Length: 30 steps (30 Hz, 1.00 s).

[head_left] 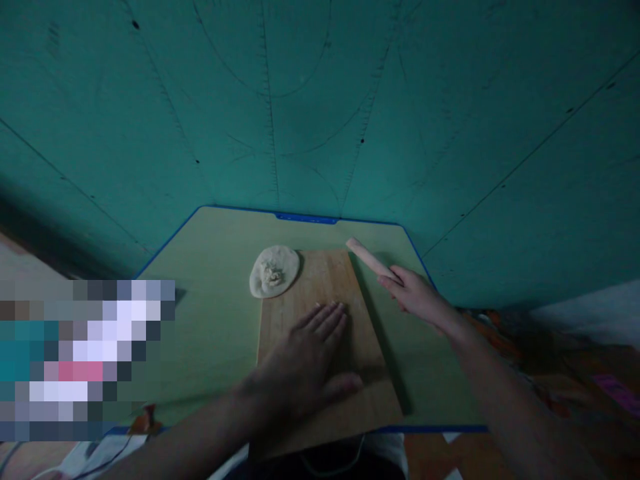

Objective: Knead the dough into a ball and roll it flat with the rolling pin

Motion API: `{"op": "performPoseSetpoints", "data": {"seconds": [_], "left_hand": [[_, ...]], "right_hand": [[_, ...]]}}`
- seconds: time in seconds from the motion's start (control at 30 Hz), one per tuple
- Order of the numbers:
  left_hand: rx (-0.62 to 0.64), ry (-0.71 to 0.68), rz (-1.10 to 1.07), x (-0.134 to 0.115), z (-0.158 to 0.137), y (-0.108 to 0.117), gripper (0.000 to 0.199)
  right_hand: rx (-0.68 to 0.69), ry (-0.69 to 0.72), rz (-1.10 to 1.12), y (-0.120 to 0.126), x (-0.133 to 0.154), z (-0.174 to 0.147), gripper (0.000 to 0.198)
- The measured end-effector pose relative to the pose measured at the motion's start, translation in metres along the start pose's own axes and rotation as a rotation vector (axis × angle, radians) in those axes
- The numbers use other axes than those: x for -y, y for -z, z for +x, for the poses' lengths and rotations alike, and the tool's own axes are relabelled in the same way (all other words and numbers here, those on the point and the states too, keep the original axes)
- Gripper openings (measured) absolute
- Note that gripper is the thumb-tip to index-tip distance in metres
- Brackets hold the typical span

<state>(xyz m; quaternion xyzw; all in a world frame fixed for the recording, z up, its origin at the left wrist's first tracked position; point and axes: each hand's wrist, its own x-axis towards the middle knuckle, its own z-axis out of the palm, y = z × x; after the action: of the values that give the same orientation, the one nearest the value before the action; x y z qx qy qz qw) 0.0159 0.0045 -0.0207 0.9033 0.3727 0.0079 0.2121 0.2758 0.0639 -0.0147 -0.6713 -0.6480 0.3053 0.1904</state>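
Right hand [413,293]: closed around one end of a pale rolling stick [370,257]; thumb laid along it, fingers wrapped beneath.
Rolling stick: slanted, free end pointing toward the table's far edge; tip shows just beyond the board's far right corner. Gripped end is to the right of the board's right edge.
Left hand [310,357]: palm down over the board, fingers extended toward its far edge, thumb spread toward its right edge. Nothing seen in its grasp. Underside hidden and light dim; cannot tell how firmly the palm presses.
Dough round [287,267]: flat, pale, covering the board's far left corner and reaching past its left edge. Well apart from the rolling stick, ahead of the left hand's fingertips.
Filling [273,273]: small crumbly heap, off-white, near the middle of the dough round.
Board [320,280]: wooden, rectangular, lengthwise from the near edge of the table; its near left corner shows past that edge.
Table [210,247]: light top, blue rim, angled far corners; blue strip [306,219] at mid far edge.
Wall [320,60]: green, directly behind the table's far edge; marked with dark lines and curves.
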Motion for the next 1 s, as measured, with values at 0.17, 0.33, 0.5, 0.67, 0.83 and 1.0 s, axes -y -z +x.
{"op": "performPoseSetpoints", "data": {"seconds": [0.17, 0.33, 0.5, 0.67, 0.83, 1.0], "left_hand": [[0.054, 0.022, -0.023, -0.009, 0.000, 0.006, 0.091], [0.056, -0.033, -0.026, -0.012, -0.008, 0.005, 0.084], [-0.297, 0.103, 0.015, 0.039, -0.016, 0.020, 0.069], [-0.453, 0.378, -0.040, 0.103, 0.004, 0.045, 0.069], [-0.398, 0.582, -0.139, 0.127, 0.033, 0.051, 0.062], [-0.415, 0.673, -0.190, 0.135, 0.032, 0.061, 0.048]], "right_hand": [[0.004, -0.019, 0.021, -0.003, -0.004, 0.001, 0.030], [-0.011, -0.012, -0.035, -0.003, -0.008, 0.004, 0.026], [-0.089, 0.051, -0.269, -0.001, -0.014, 0.004, 0.018], [-0.117, 0.108, -0.481, -0.002, -0.011, 0.002, 0.016], [-0.146, 0.113, -0.603, -0.005, -0.011, 0.002, 0.020], [-0.305, 0.202, -0.544, -0.005, -0.014, -0.001, 0.031]]}}
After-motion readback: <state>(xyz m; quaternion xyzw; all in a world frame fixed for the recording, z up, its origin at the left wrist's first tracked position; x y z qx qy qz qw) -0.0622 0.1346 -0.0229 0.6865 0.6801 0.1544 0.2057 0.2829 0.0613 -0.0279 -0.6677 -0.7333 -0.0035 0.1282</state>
